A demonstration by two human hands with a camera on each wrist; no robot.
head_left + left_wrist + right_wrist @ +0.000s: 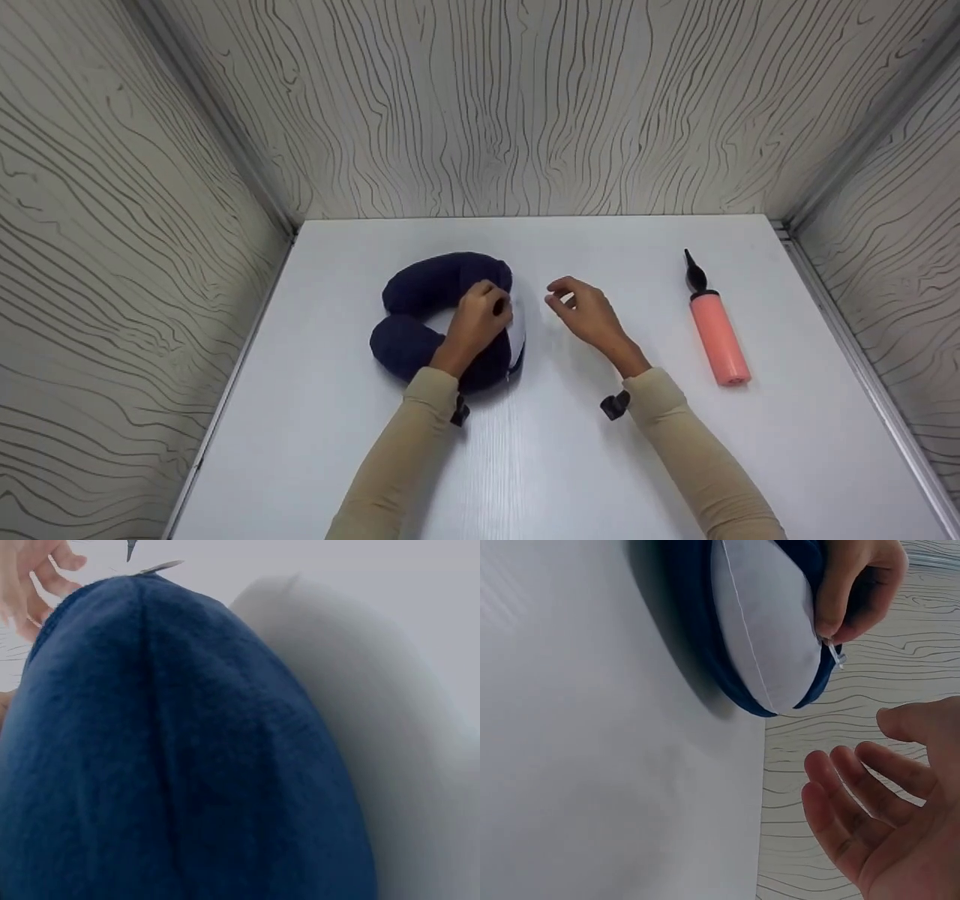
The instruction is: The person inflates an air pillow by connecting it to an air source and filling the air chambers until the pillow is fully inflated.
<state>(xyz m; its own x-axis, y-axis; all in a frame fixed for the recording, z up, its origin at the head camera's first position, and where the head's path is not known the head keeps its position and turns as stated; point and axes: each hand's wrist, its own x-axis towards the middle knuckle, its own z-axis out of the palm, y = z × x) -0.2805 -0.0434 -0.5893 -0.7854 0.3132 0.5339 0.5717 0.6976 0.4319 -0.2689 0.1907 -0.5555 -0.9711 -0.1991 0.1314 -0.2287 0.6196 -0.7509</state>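
Note:
A navy U-shaped neck pillow (pixel 427 281) lies on the table, its opening facing left. Along its right side the cover is parted, and a white inner lining (pixel 772 630) shows there. My left hand (pixel 480 319) is over that side; in the right wrist view its thumb and fingertips pinch a small clear valve (pixel 835 654) at the lining's edge. To the right, apart from the pillow, my right hand (pixel 589 311) hovers with relaxed, slightly bent fingers and holds nothing. Navy fabric (pixel 187 735) fills most of the left wrist view.
On the right side of the table (pixel 600 487) lies a pink hand pump (pixel 718 337), its black nozzle (pixel 695 274) pointing to the back. Wood-patterned panels (pixel 480 112) stand behind the table and on both sides.

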